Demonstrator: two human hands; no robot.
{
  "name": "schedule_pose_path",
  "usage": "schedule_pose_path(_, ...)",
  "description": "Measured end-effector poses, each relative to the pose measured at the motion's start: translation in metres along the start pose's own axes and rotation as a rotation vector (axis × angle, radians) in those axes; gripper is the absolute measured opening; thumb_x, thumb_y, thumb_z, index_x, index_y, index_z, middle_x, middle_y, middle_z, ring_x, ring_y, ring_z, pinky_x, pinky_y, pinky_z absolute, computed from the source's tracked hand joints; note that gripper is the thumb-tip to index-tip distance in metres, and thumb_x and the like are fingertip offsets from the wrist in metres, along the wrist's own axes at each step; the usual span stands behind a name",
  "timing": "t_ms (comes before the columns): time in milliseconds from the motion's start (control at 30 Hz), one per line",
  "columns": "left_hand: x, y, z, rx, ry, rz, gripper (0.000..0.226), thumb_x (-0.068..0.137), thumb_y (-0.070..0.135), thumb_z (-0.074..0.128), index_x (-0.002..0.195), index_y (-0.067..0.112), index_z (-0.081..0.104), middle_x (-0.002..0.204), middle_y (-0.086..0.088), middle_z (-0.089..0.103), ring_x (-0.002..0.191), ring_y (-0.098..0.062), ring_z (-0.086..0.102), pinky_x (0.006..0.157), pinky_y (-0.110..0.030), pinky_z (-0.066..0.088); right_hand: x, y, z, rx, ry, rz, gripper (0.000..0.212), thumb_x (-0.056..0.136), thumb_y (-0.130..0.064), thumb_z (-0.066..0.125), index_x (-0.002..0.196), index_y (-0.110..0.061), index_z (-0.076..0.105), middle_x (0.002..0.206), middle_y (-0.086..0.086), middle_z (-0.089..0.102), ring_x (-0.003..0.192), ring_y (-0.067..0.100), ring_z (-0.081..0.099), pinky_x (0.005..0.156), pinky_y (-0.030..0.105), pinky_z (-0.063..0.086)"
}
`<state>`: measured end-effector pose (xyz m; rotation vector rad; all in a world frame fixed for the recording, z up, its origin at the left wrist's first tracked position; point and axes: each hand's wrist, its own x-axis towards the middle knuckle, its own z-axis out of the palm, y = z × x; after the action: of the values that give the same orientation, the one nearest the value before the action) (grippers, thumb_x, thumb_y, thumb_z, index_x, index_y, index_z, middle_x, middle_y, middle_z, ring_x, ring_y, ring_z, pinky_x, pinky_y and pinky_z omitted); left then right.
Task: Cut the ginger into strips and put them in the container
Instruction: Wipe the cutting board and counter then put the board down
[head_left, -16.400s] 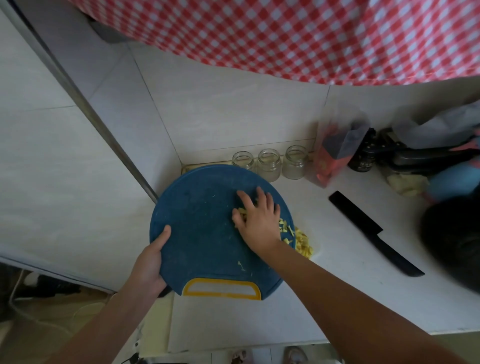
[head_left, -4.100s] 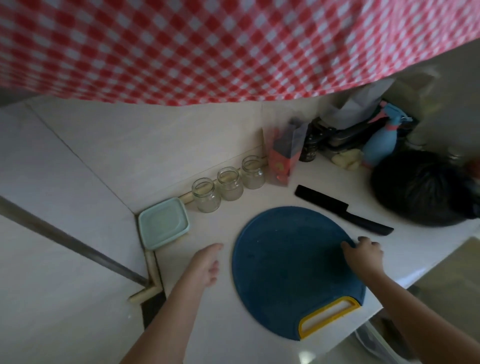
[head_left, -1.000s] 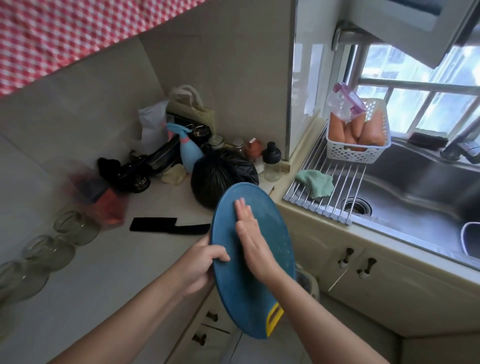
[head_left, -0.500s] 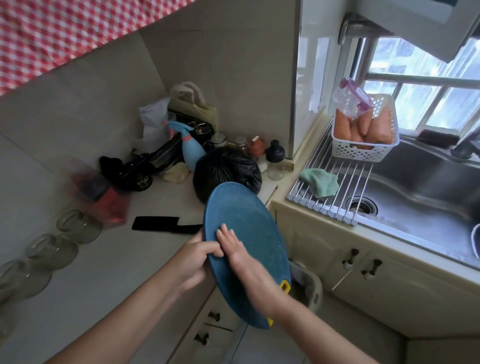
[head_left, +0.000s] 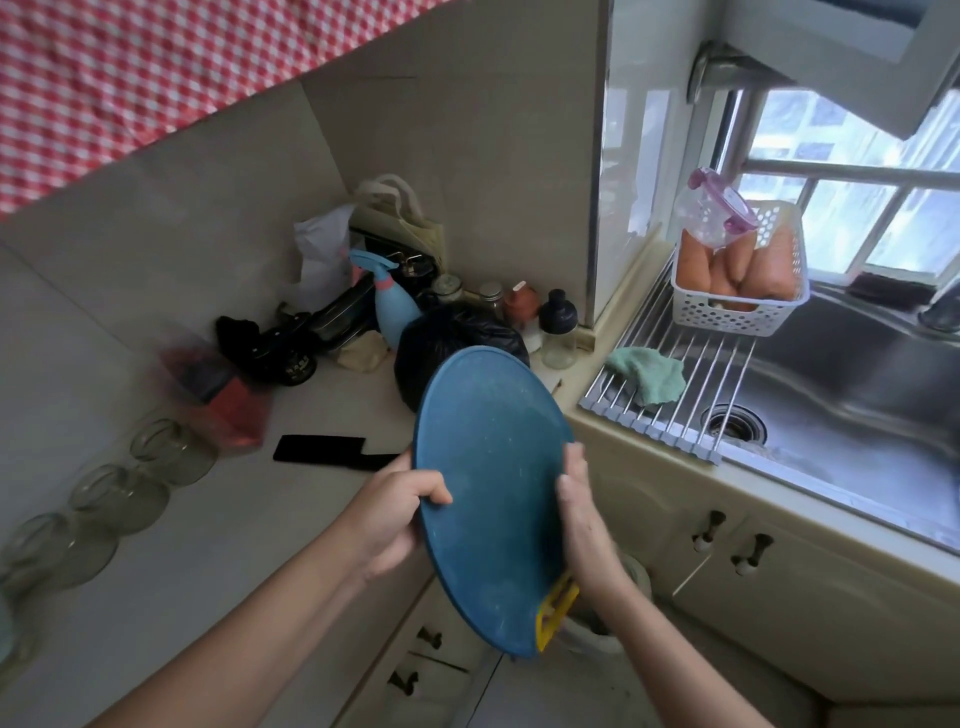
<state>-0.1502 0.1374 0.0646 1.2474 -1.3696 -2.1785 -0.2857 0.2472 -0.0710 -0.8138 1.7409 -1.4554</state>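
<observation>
I hold the round blue cutting board tilted steeply off the counter's edge, its yellow handle pointing down over a bin on the floor. My left hand grips the board's left rim, thumb on its face. My right hand is at the right rim, fingers straight along the edge. The black knife lies on the counter behind the board. No ginger or container shows in this frame.
Three glass jars line the wall at left. A black bag, blue spray bottle and small bottles crowd the corner. A sink with a drying rack, green cloth and white basket lies right.
My right hand slid from the board's face to its right rim. The board stays tilted over the bin, and my left hand keeps its grip.
</observation>
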Motion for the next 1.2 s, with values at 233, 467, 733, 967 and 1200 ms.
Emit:
schedule_pose_path(233, -0.007, -0.002, 0.009, -0.01, -0.001, 0.006, 0.05, 0.078, -0.019, 0.028, 0.109, 0.007, 0.059, 0.098, -0.013, 0.071, 0.087, -0.029, 0.066, 0.075, -0.037, 0.053, -0.002, 0.014, 0.006, 0.022, -0.046, -0.026, 0.069, 0.085, -0.077, 0.019, 0.146, -0.046, 0.011, 0.157, -0.024, 0.0, 0.142, -0.008, -0.004, 0.12, 0.027, -0.003)
schedule_pose_path(467, -0.01, -0.011, 0.006, -0.074, 0.056, -0.018, 0.052, 0.079, -0.018, 0.028, 0.113, 0.009, 0.056, 0.109, -0.017, 0.065, 0.099, -0.035, 0.06, 0.085, -0.046, 0.049, 0.014, 0.035, -0.022, -0.085, 0.022, 0.314, 0.061, 0.101, -0.048, 0.016, 0.152, -0.02, -0.002, 0.16, -0.004, -0.012, 0.145, 0.007, -0.011, 0.12, 0.031, -0.005)
schedule_pose_path(733, -0.011, -0.008, 0.013, -0.124, 0.09, 0.039, 0.048, 0.079, -0.017, 0.029, 0.108, 0.008, 0.058, 0.095, -0.011, 0.072, 0.087, -0.029, 0.065, 0.073, -0.039, 0.052, -0.038, 0.008, 0.005, -0.138, -0.189, -0.203, 0.046, 0.101, -0.044, 0.024, 0.144, -0.047, 0.007, 0.154, -0.029, -0.002, 0.142, -0.009, -0.007, 0.116, 0.016, -0.006)
schedule_pose_path(967, -0.023, 0.001, 0.002, -0.11, 0.088, 0.039, 0.044, 0.08, -0.015, 0.03, 0.105, 0.006, 0.059, 0.093, -0.012, 0.072, 0.08, -0.028, 0.069, 0.064, -0.036, 0.056, -0.014, 0.066, -0.044, -0.068, 0.077, 0.355, 0.062, 0.099, -0.05, 0.018, 0.153, -0.021, 0.009, 0.16, -0.003, 0.002, 0.146, 0.008, 0.003, 0.115, 0.023, 0.003)
schedule_pose_path(1200, -0.026, -0.01, 0.011, -0.129, 0.073, 0.05, 0.049, 0.079, -0.017, 0.028, 0.107, 0.009, 0.058, 0.094, -0.012, 0.072, 0.084, -0.028, 0.068, 0.071, -0.038, 0.054, -0.046, -0.019, 0.007, -0.277, -0.24, -0.352, 0.048, 0.1, -0.04, 0.023, 0.147, -0.042, 0.011, 0.157, -0.024, 0.003, 0.142, -0.009, -0.005, 0.116, 0.015, -0.005)
